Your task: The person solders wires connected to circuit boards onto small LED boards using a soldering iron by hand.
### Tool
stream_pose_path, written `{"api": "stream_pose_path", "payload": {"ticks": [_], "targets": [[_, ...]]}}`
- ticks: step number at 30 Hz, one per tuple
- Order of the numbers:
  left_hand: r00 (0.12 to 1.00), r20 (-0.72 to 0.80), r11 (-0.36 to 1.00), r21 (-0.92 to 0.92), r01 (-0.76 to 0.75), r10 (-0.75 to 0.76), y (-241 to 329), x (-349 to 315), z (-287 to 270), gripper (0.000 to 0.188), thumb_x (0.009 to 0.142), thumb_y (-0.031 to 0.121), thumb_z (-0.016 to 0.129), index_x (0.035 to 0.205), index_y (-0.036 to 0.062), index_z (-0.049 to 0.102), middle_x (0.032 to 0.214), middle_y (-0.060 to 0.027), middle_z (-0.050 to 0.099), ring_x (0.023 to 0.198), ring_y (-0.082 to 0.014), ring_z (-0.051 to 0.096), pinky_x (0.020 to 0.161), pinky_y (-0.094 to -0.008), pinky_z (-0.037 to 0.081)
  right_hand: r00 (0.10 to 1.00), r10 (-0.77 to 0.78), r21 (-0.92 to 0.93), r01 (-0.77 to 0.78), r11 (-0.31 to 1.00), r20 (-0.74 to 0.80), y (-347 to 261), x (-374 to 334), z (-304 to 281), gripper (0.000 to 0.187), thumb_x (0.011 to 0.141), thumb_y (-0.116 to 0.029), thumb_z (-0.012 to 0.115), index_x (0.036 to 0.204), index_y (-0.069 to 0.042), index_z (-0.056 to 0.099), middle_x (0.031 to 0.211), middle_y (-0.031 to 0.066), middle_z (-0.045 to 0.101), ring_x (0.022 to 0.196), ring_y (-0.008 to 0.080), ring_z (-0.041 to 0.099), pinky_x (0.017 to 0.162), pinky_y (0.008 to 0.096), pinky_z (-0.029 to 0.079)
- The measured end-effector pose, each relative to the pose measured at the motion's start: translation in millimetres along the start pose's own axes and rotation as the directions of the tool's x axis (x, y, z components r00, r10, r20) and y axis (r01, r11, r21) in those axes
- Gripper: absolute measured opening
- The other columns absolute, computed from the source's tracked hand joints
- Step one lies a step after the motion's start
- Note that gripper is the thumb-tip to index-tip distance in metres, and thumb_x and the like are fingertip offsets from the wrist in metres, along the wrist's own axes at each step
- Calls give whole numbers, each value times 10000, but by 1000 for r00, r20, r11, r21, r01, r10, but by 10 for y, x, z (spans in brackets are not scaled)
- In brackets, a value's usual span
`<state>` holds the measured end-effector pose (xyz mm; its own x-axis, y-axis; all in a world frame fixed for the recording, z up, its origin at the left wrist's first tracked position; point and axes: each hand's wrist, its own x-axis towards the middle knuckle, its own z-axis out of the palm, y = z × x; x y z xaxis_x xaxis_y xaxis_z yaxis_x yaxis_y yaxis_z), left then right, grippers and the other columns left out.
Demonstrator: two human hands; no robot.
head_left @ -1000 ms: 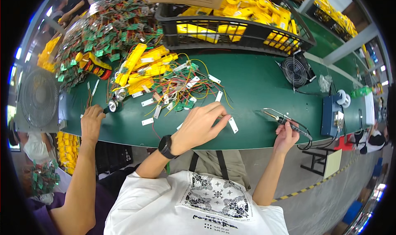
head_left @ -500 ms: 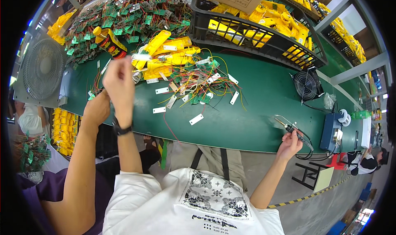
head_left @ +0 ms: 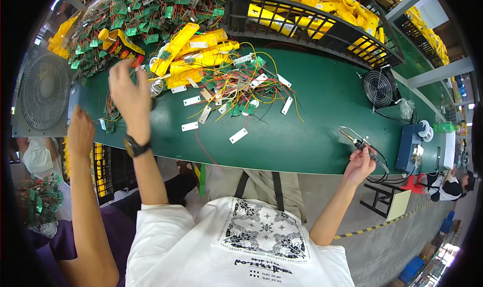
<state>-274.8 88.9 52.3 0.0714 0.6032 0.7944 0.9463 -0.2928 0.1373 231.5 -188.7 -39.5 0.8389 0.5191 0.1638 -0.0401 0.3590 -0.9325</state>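
Over a green-topped desk [head_left: 302,145] strewn with electronic parts, my left hand [head_left: 130,93] hangs above the surface near a yellow-capped bottle with a dark, red-banded label [head_left: 123,46] — forearm nearly upright, elbow below the desk's front edge, a black-strapped wristwatch [head_left: 136,147] at the wrist. The fingers point up and away from me, the thumb on their right; motion blur covers them, and I cannot tell whether they are parted or closed on something.

My right hand [head_left: 359,167] is clamped around a slim, black-handled soldering iron [head_left: 358,143], fingers curled about the grip, the forearm slanting outward to the right and the metal tip angled up to the left, beyond the desk's front edge.

Between my hands lies a loose tangle of green circuit boards with red and yellow wires [head_left: 241,90], white rectangular two-holed plates [head_left: 238,135] scattered along its near side. Long, glossy yellow plastic casings [head_left: 173,48] are piled to its upper left, near my left hand. To the right of the tangle stands a black, round-grilled fan [head_left: 378,87], and nearer the iron a dark blue metal box [head_left: 407,146] — while at far left a co-worker's hand [head_left: 80,131] reaches the desk's edge.
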Motion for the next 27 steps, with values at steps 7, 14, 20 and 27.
{"api": "stream_pose_path", "payload": {"ticks": [7, 14, 20, 27], "targets": [[884, 464, 818, -488, 306, -53, 1459, -937, -278, 213, 837, 128, 847, 943, 49, 680, 876, -71, 671, 822, -254, 683, 730, -385, 542, 1000, -5, 4, 5, 1000, -4, 12, 11, -27, 187, 1020, -107, 691, 1120, 48, 663, 831, 95, 659, 647, 157, 608, 546, 279, 434], [898, 439, 903, -395, 168, 24, 1773, -1012, -66, 321, 828, 206, 895, 1039, 50, 711, 948, -84, 619, 835, -282, 667, 714, -402, 532, 999, 14, -54, -13, 998, 29, -10, 1, -24, 197, 1043, -90, 644, 1159, 69, 656, 916, 87, 646, 704, 147, 588, 581, 274, 435], [868, 464, 878, -474, 72, 179, 1777, -989, -30, 323, 814, 142, 831, 1105, 66, 714, 1008, -90, 579, 894, -285, 636, 741, -421, 527, 1000, -3, -42, 3, 999, -9, -37, -13, 45, 211, 1021, -114, 695, 1124, 67, 663, 782, 96, 650, 629, 155, 600, 554, 283, 446], [822, 471, 863, -502, -48, 319, 1648, -899, -2, 278, 854, 83, 795, 1121, 70, 720, 1023, -81, 570, 864, -264, 624, 731, -407, 521, 1000, -4, -42, 2, 999, -29, -48, -16, 85, 219, 1019, -117, 705, 1132, 67, 672, 782, 101, 655, 616, 156, 597, 544, 274, 450]]}}
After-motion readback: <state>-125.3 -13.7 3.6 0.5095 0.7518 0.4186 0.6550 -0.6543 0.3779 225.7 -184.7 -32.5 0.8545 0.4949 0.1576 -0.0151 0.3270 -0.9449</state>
